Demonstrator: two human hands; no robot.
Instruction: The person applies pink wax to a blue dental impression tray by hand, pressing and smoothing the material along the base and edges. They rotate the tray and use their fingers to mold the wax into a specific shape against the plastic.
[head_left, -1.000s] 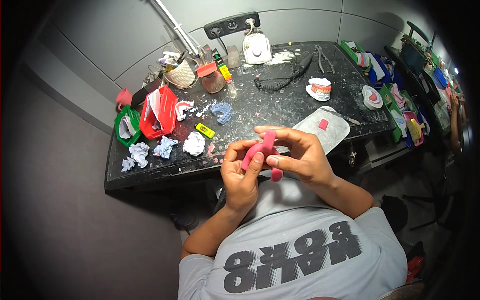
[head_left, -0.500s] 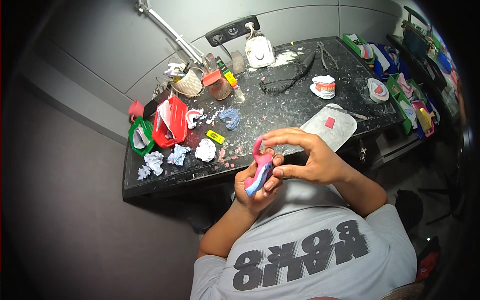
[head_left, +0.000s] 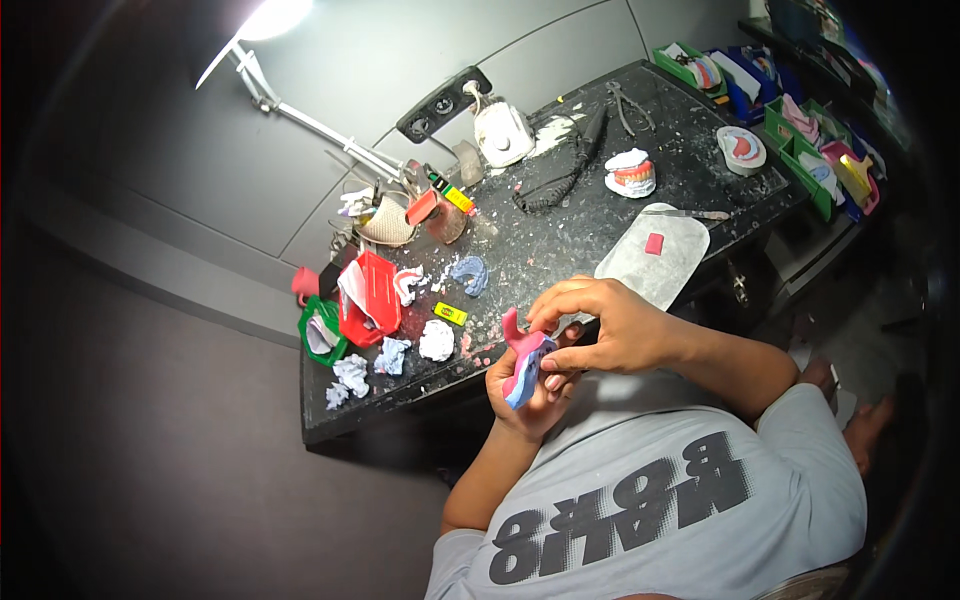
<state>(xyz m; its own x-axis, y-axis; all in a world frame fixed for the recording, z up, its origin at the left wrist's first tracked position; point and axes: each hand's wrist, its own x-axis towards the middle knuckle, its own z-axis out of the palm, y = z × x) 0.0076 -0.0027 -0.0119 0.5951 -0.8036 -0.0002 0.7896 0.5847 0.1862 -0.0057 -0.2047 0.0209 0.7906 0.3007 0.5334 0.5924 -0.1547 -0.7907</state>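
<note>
In front of my shirt, my left hand [head_left: 520, 400] is wrapped round a blue dental cast [head_left: 522, 388]. A pink wax sheet [head_left: 523, 343] covers part of the cast, and one end of it sticks up past the edge. My right hand [head_left: 610, 325] curves over from the right. Its fingertips are at the raised wax and its thumb lies against the cast's side. Part of the cast is hidden by the fingers. On the bench, a grey slab [head_left: 665, 265] carries a small pink wax piece [head_left: 654, 243] and a metal knife [head_left: 690, 213].
Beyond the slab stand toothed dental models [head_left: 632, 178] and a round cast [head_left: 741, 150]. Left on the black bench are a yellow lighter [head_left: 450, 314], crumpled paper [head_left: 437, 341], a blue cast [head_left: 470, 274] and a red box [head_left: 370, 298]. Green trays [head_left: 805, 178] sit at the right.
The view has shifted, bringing the lit lamp into sight. The raised wax end, bent over toward my right fingers before, now stands straighter. My right fingers have come lower beside it.
</note>
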